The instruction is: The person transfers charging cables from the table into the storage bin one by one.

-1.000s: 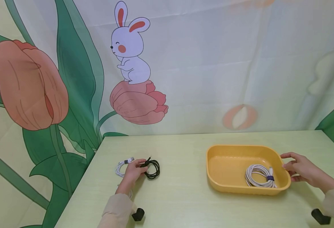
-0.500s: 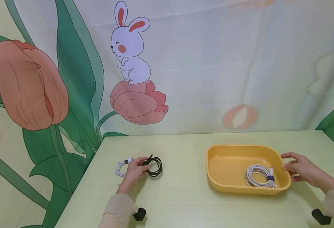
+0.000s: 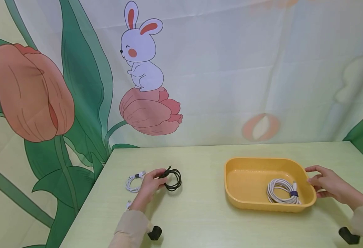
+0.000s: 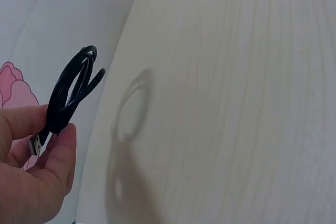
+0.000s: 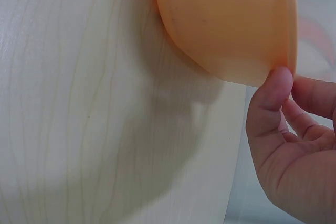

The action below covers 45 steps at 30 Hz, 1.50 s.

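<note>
In the head view my left hand (image 3: 150,186) pinches a coiled black USB cable (image 3: 177,179) between thumb and fingers. The left wrist view shows its metal plug (image 4: 35,144) by the fingertips and the loops (image 4: 65,85) rising above, their shadow falling on the table. My right hand (image 3: 331,183) holds the right end of a yellow plastic tray (image 3: 243,187), thumb and index finger at the rim (image 5: 290,24) in the right wrist view. A coiled white cable (image 3: 270,193) with a dark blue tie lies in the tray's right part.
Left of my left hand lies another coiled white cable (image 3: 128,185) with a dark tie. A further white plug (image 3: 128,204) shows beside my left wrist, the rest hidden by the arm. A printed cloth (image 3: 212,86) hangs behind the pale table (image 3: 200,206).
My left hand has lifted the black cable slightly and carried it a little to the right. The right hand and tray have stayed in place.
</note>
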Tool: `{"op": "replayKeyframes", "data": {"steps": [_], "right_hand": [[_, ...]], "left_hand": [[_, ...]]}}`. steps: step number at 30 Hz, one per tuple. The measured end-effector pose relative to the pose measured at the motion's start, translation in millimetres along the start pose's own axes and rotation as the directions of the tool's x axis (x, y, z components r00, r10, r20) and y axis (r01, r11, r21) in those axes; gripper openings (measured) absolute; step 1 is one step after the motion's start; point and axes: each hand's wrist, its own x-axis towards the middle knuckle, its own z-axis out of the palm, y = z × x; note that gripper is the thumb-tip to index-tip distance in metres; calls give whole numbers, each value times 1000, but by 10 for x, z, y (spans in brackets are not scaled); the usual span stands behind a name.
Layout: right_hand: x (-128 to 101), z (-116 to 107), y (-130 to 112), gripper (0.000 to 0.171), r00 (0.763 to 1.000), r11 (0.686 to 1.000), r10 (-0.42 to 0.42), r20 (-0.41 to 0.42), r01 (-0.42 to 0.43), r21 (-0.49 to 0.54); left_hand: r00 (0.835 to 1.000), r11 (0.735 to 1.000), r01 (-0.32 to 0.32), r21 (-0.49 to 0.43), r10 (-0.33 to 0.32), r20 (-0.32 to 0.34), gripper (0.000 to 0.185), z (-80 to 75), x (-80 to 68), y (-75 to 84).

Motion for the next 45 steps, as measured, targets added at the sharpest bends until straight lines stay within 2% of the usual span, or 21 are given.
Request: {"op": "replayKeyframes", "data": {"steps": [5,15,27,45], "right_hand": [[-2,2,0,55,1000,1000,-4,1,4,4],[-6,2,5,55,1000,1000,-8,7,8,5],[-2,-1,5,56,1000,1000,-18,6,18,0],[-10,15,15,56,1000,1000,-22,-6,21,-7]], "left_hand": [[1000,1000,-18,-18,19,15,35,30,-12,18],[1000,1000,-9,-27,9,30,35,69,-15,91],[999,1000,-13,-17,14,49,36,203,-30,175],[997,999,-2,-53,6,78,36,327,-37,204]]}}
